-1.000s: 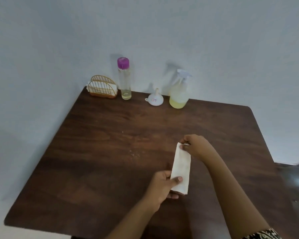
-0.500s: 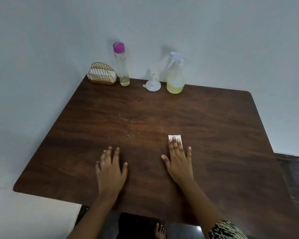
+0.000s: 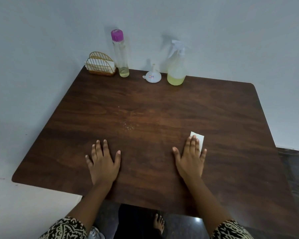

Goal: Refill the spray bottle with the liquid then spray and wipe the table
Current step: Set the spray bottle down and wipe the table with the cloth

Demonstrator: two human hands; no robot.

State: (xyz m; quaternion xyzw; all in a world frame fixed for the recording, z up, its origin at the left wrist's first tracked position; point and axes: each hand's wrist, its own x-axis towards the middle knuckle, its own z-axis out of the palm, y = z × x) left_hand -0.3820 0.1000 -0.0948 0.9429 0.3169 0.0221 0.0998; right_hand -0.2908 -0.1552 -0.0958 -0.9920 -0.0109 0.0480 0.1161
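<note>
A clear spray bottle (image 3: 176,69) with yellow liquid in its lower part stands at the back of the dark wooden table (image 3: 231,118). Left of it a white funnel (image 3: 153,77) sits upside down, and further left a tall clear bottle (image 3: 121,54) with a purple cap holds a little liquid. My right hand (image 3: 190,157) lies flat on a folded white tissue (image 3: 199,138), pressing it to the table; only the tissue's far edge shows. My left hand (image 3: 103,161) rests flat and open on the wood, holding nothing. A small patch of droplets (image 3: 129,126) glistens mid-table.
A gold wire napkin holder (image 3: 100,66) with tissues stands at the back left corner against the pale wall. The table's near edge runs just below my wrists. A bare foot (image 3: 158,222) shows on the dark floor beneath.
A second ago both hands held the folded tissue above the table. Now the tissue lies on the table under my right palm, slid to the right, and my left hand rests flat.
</note>
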